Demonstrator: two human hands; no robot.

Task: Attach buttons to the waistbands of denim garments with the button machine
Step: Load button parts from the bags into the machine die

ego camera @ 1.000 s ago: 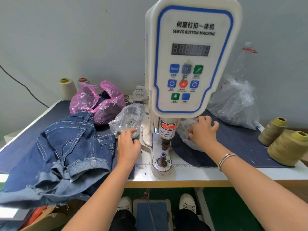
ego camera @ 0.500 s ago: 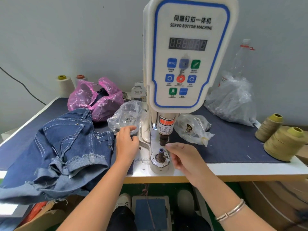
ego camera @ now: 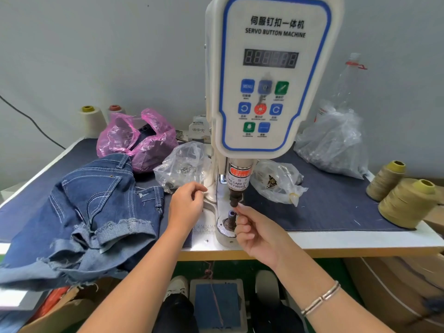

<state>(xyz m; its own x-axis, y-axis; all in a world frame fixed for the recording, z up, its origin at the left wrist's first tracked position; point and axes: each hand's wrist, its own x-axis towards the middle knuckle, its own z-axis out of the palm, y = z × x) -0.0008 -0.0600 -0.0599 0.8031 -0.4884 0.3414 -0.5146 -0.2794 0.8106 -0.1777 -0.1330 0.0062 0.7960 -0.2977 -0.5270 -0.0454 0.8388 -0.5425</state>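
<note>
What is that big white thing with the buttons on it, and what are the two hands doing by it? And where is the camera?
The camera sits on the person's head, looking down at their own hands. The white thing is a button machine: it presses metal buttons onto jeans. Its punch comes down onto a small post below. The right hand has its fingertips right by that gap, perhaps placing a small part; what it holds is too small to see. The left hand waits beside the machine. On the table lie denim shorts, plastic bags of small parts and thread cones.

One head-worn camera looks forward and down, close over the button machine (ego camera: 271,78) and table (ego camera: 336,241).
</note>
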